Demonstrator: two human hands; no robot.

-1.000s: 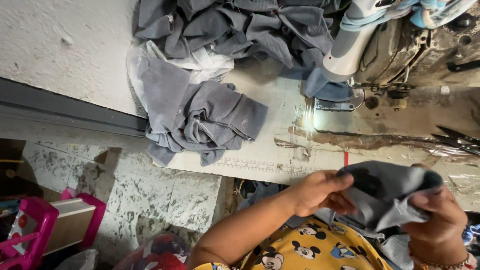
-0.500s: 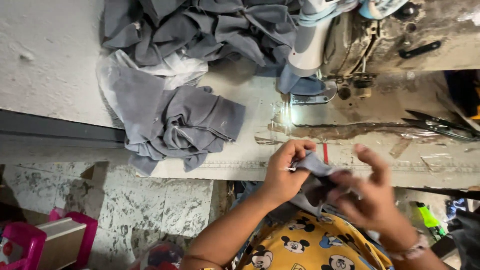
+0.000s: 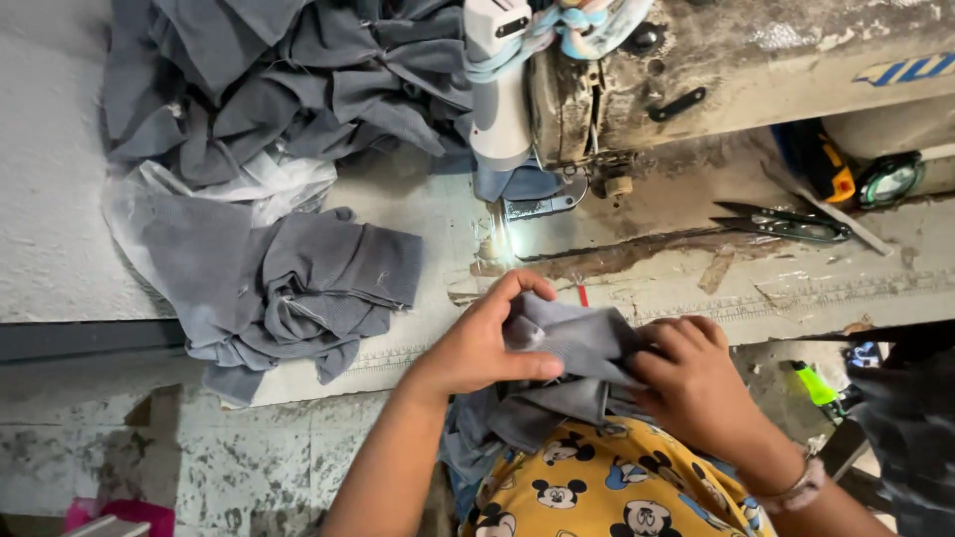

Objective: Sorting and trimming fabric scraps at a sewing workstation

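While both hands work at the near edge of the surface (image 3: 696,288):
Left hand (image 3: 477,348): fingers pinching grey cloth piece (image 3: 572,343).
Right hand (image 3: 696,383): fingers curled, gripping same piece.
Cloth location: over lap, just below sewing machine (image 3: 696,70).
Beside: grey garment pile (image 3: 288,288); clear plastic bag (image 3: 259,184) under it.

1. A bare strip of the table (image 3: 617,214) is lying open between the hands and the sewing machine (image 3: 696,80).
2. A pile of grey cloth (image 3: 288,288) is blocking the left side.
3. The scissors (image 3: 781,224) are occupying the right part.
4. The machine head is closing the far side.
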